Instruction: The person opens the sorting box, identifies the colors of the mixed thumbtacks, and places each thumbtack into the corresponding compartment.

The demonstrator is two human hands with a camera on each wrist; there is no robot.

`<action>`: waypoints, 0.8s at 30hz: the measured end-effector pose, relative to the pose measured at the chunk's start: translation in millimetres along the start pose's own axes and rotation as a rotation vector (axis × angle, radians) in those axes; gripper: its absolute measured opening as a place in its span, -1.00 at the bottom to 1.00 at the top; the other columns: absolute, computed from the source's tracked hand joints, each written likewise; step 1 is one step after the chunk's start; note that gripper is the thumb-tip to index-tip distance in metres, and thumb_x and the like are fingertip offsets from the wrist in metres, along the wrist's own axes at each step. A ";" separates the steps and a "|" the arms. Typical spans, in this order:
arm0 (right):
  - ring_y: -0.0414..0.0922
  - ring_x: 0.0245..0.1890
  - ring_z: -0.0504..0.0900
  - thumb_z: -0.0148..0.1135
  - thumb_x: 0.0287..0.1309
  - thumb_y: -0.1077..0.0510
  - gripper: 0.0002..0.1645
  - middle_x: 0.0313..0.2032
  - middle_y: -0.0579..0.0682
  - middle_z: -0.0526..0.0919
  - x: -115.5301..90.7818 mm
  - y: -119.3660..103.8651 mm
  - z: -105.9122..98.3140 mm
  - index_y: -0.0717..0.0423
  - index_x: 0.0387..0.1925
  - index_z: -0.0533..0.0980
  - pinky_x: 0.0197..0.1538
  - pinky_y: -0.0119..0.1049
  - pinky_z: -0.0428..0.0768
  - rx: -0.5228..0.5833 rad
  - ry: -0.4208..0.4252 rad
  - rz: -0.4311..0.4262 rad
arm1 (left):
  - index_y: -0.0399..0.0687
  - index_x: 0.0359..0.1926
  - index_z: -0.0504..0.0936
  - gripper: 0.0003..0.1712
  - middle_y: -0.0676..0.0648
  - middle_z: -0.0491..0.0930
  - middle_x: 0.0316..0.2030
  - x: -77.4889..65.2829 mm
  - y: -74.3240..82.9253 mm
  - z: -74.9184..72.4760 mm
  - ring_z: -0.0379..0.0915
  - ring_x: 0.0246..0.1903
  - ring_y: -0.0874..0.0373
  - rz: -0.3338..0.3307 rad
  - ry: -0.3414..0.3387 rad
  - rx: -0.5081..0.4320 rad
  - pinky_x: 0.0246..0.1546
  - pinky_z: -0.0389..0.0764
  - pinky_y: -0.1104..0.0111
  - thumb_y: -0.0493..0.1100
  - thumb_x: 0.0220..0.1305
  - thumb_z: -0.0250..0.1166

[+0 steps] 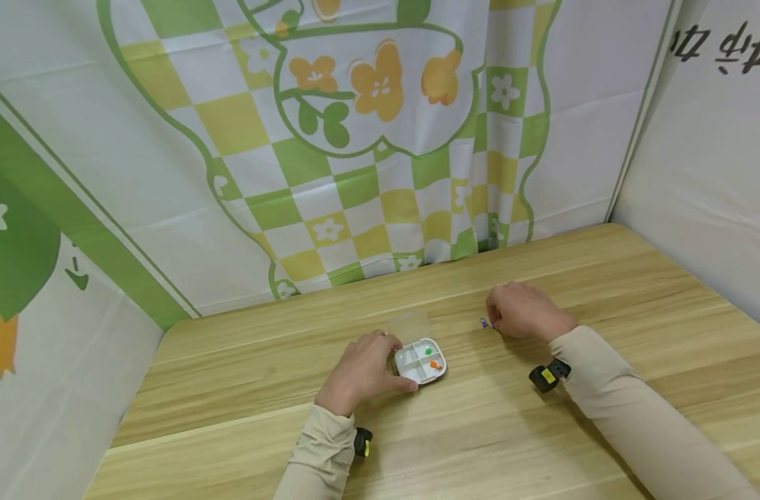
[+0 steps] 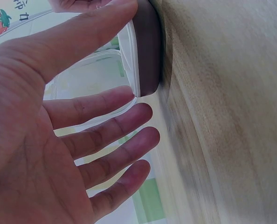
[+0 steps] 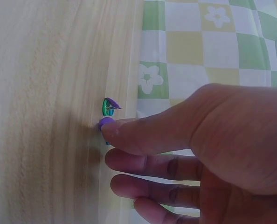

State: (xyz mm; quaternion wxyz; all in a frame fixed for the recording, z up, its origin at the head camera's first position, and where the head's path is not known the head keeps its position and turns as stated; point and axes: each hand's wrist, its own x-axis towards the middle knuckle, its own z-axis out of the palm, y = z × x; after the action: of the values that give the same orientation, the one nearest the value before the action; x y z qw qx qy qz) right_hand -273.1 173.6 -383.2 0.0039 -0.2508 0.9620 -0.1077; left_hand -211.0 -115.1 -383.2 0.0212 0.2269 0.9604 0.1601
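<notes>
A small white pill box (image 1: 420, 361) lies on the table with its clear lid (image 1: 410, 323) opened away. Its two right compartments hold a green thumbtack (image 1: 428, 351) and orange thumbtacks (image 1: 435, 364). My left hand (image 1: 366, 371) holds the box between thumb and index finger at its left side; the other fingers extend loosely. To the right of the box, my right hand (image 1: 522, 310) pinches a purple thumbtack (image 3: 107, 123) at the tabletop. The index fingertip is hidden behind the thumb. Close beside it lie more thumbtacks (image 3: 110, 106), purple, green and blue.
The wooden table (image 1: 242, 389) meets a checked, flowered curtain (image 1: 367, 201) at its back edge. White cloth walls stand at both sides, the right one (image 1: 711, 153) bearing dark writing. Each wrist wears a black camera strap.
</notes>
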 end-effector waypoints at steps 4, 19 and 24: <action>-0.21 -0.53 0.43 0.23 -0.09 0.27 -0.83 -0.57 -0.21 0.46 0.1 0.3 0.3 -0.08 -0.61 0.51 -0.47 -0.26 0.40 -0.001 0.003 -0.003 | -0.17 -0.08 0.57 -0.25 0.03 0.48 -0.30 -0.1 -0.1 0.0 0.33 -0.33 0.19 -0.001 -0.002 -0.003 -0.22 0.33 0.22 0.22 -0.27 0.46; -0.20 -0.56 0.40 0.19 -0.09 0.28 -0.80 -0.61 -0.20 0.43 -0.6 -4.1 -3.2 -0.09 -0.65 0.47 -0.50 -0.27 0.36 0.008 0.026 -0.015 | -0.17 -0.08 0.56 -0.24 0.02 0.48 -0.29 0.2 -0.4 0.5 0.34 -0.32 0.18 0.001 -0.001 0.001 -0.22 0.34 0.22 0.22 -0.27 0.46; -0.20 -0.55 0.40 0.24 -0.06 0.23 -0.80 -0.60 -0.21 0.43 -0.1 -10.0 -5.6 -0.11 -0.64 0.46 -0.48 -0.28 0.36 0.000 0.035 -0.029 | -0.17 -0.08 0.56 -0.24 0.03 0.48 -0.30 0.4 -0.7 0.7 0.33 -0.34 0.19 0.000 0.000 0.004 -0.24 0.33 0.22 0.22 -0.27 0.46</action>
State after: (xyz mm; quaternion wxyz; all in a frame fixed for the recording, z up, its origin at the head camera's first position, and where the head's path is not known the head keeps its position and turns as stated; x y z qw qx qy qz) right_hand -268.4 166.3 -375.6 -0.0146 -0.2629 0.9582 -0.1119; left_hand -211.5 -115.3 -384.1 0.0210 0.2268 0.9608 0.1582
